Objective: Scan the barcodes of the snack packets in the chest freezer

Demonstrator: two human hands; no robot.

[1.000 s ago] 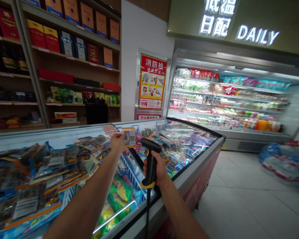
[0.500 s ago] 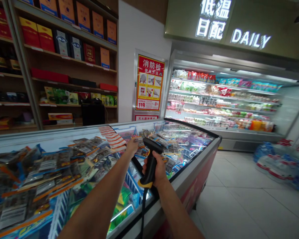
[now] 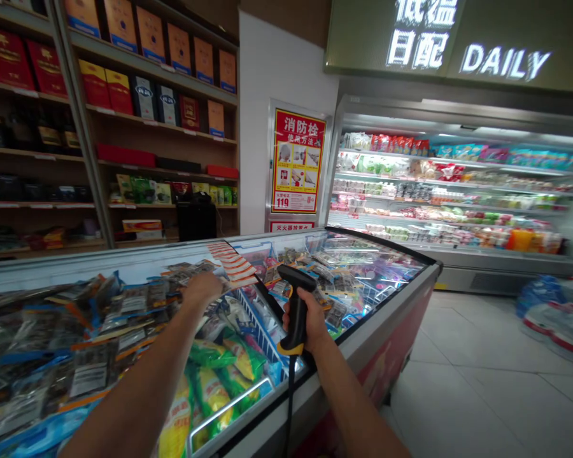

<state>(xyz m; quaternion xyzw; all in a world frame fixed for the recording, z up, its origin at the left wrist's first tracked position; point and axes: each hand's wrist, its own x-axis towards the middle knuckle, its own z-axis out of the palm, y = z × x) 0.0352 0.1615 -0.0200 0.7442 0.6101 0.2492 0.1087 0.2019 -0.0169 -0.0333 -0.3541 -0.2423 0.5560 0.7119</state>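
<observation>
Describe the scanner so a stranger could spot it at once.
Find the long chest freezer. At its near side, the right hand holds the scanner by its handle. Unlike the bright bags nearby, it is black, with yellow at its base and a cord hanging down.

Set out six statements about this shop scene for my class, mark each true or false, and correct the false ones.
1. The right hand grips a black-and-yellow scanner. True.
2. The left hand is down by the floor. False: it is at the chest freezer, near the packets.
3. A cord hangs from the bottom of the scanner's handle. True.
4. The English word on the lit sign is FRESH. False: it reads DAILY.
5. The red poster on the wall shows the number 119. True.
6. The green-and-yellow bags are stacked on the bookcase. False: they lie in the freezer.
</observation>
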